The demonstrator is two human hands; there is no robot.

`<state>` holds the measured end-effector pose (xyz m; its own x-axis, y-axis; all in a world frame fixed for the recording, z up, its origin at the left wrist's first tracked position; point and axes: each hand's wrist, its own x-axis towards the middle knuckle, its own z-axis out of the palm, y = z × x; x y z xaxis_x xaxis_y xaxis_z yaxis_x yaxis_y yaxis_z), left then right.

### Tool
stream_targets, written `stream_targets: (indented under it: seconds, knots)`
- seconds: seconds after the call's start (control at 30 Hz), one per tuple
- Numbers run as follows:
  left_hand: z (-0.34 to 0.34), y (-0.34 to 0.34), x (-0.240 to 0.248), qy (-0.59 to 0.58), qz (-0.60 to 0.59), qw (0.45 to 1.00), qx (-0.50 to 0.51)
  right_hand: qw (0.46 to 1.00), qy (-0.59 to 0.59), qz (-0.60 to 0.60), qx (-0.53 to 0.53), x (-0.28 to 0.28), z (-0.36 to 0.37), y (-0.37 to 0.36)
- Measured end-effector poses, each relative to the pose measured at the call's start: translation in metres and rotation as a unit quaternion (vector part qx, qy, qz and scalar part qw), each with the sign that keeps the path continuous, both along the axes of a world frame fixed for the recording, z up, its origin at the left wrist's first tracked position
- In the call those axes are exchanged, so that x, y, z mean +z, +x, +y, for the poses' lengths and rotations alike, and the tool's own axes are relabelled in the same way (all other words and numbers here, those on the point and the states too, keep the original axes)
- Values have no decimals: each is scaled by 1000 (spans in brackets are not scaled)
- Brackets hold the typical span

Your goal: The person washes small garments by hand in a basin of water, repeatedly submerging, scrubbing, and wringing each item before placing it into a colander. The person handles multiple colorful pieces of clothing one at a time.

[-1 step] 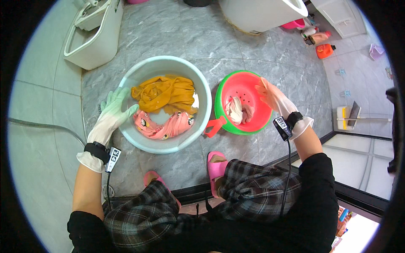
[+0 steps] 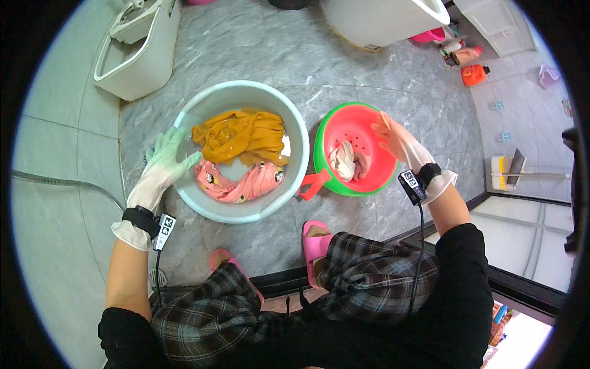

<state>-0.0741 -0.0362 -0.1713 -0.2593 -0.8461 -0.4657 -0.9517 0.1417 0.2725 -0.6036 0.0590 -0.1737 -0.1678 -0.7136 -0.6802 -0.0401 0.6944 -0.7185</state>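
Note:
My left hand, in a thin white glove with a pale green tint, hovers at the left rim of a large light-blue basin. Its fingers are spread and hold nothing. Inside the basin lie a mustard-yellow cloth and a twisted pink printed cloth, both wet. To the right stands a red basket with holes set in a green basin. Small white and pinkish cloths rest in it. Over the right rim is my gloved right hand, fingers apart, with nothing in it.
A red handle juts from the green basin toward the blue one. White sanitary fixtures stand far left and at the top. An orange detergent bottle and a broom are at the right. A hose runs along the left wall.

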Motion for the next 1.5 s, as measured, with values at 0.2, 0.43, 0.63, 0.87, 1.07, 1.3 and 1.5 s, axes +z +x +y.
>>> stream_targets:
  seconds: [0.2, 0.43, 0.63, 0.87, 1.07, 1.3, 1.5]
  knots:
    - [3, 13, 2, 6, -49, 998, -31, 993, -14, -107, 49, 8, -6, 14]
    - [1, 33, -27, -33, 95, 995, 0, 988, -65, -136, 21, 16, -33, 54]
    - [-1, 32, -35, -36, 93, 991, 85, 981, -61, -154, 104, 20, -48, 92]
    - [-7, 44, -34, 21, 103, 987, 122, 966, -31, -110, 231, 24, -48, 136]
    - [-3, 13, -32, -185, -51, 981, 14, 962, 9, -83, 260, 17, -47, 159]
    - [21, -21, -76, -4, 22, 990, -139, 948, 13, -89, 306, -5, -46, 174]
    - [16, -32, -97, 57, -28, 996, -67, 935, 27, -152, 320, -11, -41, 187]
